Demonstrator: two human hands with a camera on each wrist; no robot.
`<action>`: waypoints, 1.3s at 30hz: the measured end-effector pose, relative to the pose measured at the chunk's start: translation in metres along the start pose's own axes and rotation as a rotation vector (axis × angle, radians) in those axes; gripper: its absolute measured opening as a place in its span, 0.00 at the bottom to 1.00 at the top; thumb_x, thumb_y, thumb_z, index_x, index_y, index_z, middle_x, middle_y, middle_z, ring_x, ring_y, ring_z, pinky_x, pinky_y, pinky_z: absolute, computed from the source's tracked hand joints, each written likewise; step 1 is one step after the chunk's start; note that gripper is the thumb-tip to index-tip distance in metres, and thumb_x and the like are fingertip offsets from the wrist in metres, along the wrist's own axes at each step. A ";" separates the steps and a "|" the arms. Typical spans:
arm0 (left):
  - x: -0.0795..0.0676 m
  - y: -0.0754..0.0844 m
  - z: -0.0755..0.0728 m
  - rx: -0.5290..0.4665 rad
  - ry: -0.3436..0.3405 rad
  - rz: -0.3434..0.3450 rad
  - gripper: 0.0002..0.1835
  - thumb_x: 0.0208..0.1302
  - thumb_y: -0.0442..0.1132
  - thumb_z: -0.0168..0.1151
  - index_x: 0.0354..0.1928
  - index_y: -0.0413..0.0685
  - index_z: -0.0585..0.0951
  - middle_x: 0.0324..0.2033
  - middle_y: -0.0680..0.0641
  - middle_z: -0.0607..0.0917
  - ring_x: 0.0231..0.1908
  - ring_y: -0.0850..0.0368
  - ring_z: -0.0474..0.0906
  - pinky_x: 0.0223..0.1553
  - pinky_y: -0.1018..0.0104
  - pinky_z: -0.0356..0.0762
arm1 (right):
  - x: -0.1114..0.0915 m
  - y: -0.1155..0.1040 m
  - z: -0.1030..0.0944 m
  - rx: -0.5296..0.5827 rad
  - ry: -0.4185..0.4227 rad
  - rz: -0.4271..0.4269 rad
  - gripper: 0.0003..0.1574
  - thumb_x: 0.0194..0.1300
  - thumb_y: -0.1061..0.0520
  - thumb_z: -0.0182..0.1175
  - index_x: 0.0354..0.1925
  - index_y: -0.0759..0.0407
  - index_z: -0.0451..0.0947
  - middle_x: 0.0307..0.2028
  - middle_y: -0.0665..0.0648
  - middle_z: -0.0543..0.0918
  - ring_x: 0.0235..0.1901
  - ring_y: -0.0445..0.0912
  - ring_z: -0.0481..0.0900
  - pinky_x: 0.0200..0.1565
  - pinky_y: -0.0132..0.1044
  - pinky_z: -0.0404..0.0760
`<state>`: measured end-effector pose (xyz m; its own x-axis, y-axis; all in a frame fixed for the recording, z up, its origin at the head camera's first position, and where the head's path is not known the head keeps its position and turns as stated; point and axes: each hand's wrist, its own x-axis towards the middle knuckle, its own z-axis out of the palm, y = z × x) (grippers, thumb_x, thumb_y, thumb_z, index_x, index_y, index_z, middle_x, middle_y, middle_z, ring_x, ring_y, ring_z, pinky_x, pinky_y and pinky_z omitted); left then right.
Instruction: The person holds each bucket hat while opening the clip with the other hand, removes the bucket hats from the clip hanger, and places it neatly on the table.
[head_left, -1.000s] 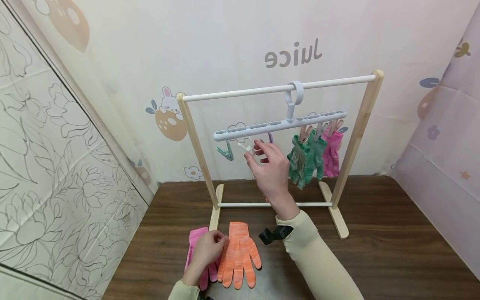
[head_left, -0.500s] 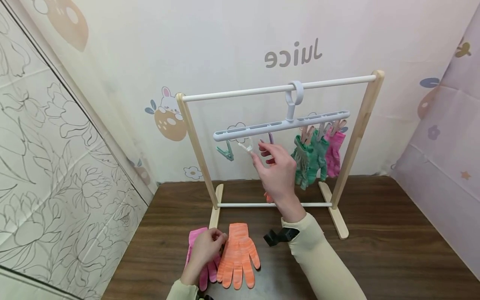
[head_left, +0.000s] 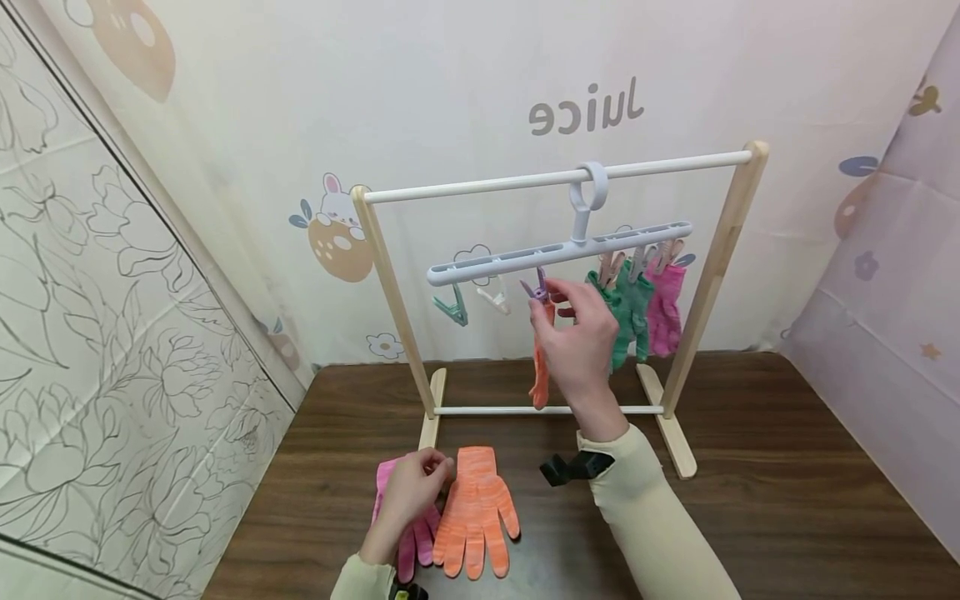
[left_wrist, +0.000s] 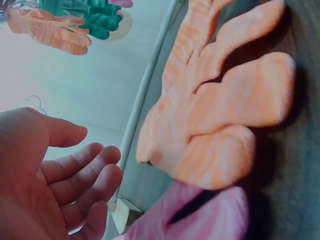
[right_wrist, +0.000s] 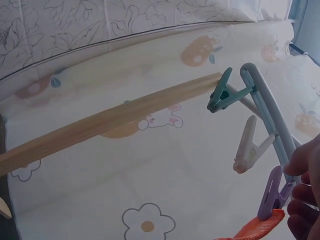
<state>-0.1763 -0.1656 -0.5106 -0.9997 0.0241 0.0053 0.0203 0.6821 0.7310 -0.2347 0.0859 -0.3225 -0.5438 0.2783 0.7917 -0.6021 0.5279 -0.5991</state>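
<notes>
My right hand (head_left: 581,329) is raised beside the purple clothespin (head_left: 540,292), thumb and fingers loosely bent. The pin's handles stand spread; whether my fingertips touch it I cannot tell. From this pin hangs an orange glove (head_left: 541,367), partly covered by the hand; its cuff (right_wrist: 260,225) shows in the right wrist view. Low on the left, my left hand (head_left: 412,487) hovers over a pink glove (head_left: 386,475), fingers relaxed around nothing, as the left wrist view shows. Right beside it an orange glove (head_left: 476,508) lies flat on the table, fingers toward me.
A pale blue hanger (head_left: 510,260) hooks over the white rod of a wooden rack (head_left: 390,292). Green (head_left: 452,308) and white clothespins (head_left: 495,297) dangle bare at its left. Green gloves (head_left: 633,312) and a pink glove (head_left: 663,312) hang at its right. Patterned curtains surround the table (head_left: 787,467).
My right hand has moved right, from near the white clothespin to beside the purple one, uncovering the hanging orange glove. The left hand has barely shifted.
</notes>
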 end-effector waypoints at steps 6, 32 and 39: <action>0.004 0.007 -0.002 -0.065 -0.004 0.026 0.09 0.70 0.47 0.61 0.37 0.52 0.86 0.25 0.53 0.84 0.23 0.64 0.72 0.25 0.70 0.71 | 0.001 0.006 -0.001 0.002 0.007 0.018 0.19 0.60 0.57 0.72 0.50 0.62 0.85 0.45 0.62 0.86 0.45 0.53 0.83 0.44 0.31 0.79; 0.013 0.027 0.011 -0.285 -0.099 0.098 0.14 0.74 0.48 0.57 0.46 0.46 0.85 0.36 0.48 0.88 0.38 0.50 0.85 0.34 0.67 0.80 | 0.004 0.017 0.006 0.034 -0.025 0.063 0.25 0.57 0.54 0.76 0.51 0.63 0.84 0.43 0.64 0.86 0.42 0.55 0.85 0.44 0.36 0.81; 0.014 0.026 0.014 -0.275 -0.110 0.102 0.15 0.75 0.49 0.57 0.46 0.46 0.85 0.36 0.43 0.88 0.35 0.56 0.83 0.32 0.68 0.80 | 0.002 0.017 0.003 0.076 -0.013 0.053 0.24 0.57 0.56 0.76 0.52 0.62 0.85 0.44 0.63 0.86 0.42 0.53 0.85 0.45 0.19 0.75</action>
<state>-0.1897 -0.1374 -0.5004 -0.9848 0.1720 0.0251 0.1011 0.4494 0.8876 -0.2473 0.0930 -0.3314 -0.5834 0.2930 0.7575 -0.6150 0.4499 -0.6476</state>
